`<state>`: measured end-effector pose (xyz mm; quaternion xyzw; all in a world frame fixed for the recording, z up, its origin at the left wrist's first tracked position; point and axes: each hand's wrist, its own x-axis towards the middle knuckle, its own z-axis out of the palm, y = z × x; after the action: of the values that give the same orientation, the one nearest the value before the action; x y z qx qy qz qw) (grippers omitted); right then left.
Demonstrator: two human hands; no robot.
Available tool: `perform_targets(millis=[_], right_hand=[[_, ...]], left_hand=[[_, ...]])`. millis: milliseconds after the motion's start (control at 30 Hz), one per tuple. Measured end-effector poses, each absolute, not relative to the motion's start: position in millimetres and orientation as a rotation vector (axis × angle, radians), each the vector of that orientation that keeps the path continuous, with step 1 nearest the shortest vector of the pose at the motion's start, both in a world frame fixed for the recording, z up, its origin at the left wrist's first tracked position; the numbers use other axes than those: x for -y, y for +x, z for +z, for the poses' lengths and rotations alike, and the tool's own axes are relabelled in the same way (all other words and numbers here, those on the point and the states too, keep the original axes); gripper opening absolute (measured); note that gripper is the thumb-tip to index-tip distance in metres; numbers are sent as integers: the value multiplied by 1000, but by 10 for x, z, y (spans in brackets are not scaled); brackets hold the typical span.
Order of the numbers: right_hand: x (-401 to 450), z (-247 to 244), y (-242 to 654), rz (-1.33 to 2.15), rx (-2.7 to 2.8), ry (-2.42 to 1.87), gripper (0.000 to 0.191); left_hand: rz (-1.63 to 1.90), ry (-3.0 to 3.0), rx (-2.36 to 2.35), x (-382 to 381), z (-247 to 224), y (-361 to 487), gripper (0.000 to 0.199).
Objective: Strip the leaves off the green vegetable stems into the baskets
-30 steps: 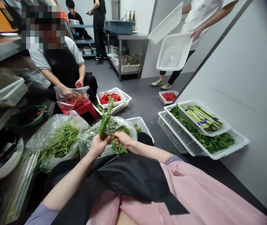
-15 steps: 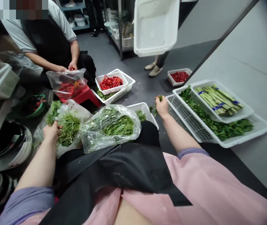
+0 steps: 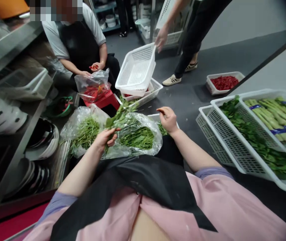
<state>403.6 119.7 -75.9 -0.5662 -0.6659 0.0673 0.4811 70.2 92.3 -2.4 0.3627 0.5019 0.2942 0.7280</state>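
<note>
My left hand [image 3: 105, 139] is shut on a bunch of leafy green stems [image 3: 119, 115], which rises above a clear plastic bag of greens [image 3: 137, 139]. My right hand [image 3: 168, 119] hangs just beyond that bag with its fingers loosely curled, and nothing shows in it. A second plastic bag of thin-stemmed greens [image 3: 85, 130] lies to the left of my left hand. Low on the right, a white plastic crate of leafy greens [image 3: 243, 140] sits under a white tray of banded green stalks [image 3: 273, 117].
A seated co-worker holds red chillies above a plastic bag [image 3: 92, 85] on a red stool [image 3: 105, 100]. A standing co-worker's hand [image 3: 161, 38] grips a white basket [image 3: 135, 70] on a stacked crate. A tray of chillies [image 3: 224, 83] sits on the grey floor. Stacked bowls [image 3: 43, 142] fill the steel shelving at left.
My left hand has moved from the left bag to above the middle bag, now gripping a bunch of greens. My right hand has moved back toward the bag. The co-worker's basket has dropped onto the crate stack.
</note>
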Motion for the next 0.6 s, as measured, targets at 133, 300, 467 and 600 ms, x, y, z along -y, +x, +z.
perform_targets(millis=[133,300,467,600], right_hand=[[-918,-387,3748,6,1823,-1221,27],[-704,-215,3608,-160,2061,-1163,27],[-648,-106,3508,-277,2209,-1118,24],[-620,-160,3450,-215,2417,-1081,31]], left_hand=[[513,778,-966,-721,-6,935,39],[398,783,-890,-565,34,885,32],[372,770,-817,-474,37,847,32],[395,799,-849,-471,15,826,36]])
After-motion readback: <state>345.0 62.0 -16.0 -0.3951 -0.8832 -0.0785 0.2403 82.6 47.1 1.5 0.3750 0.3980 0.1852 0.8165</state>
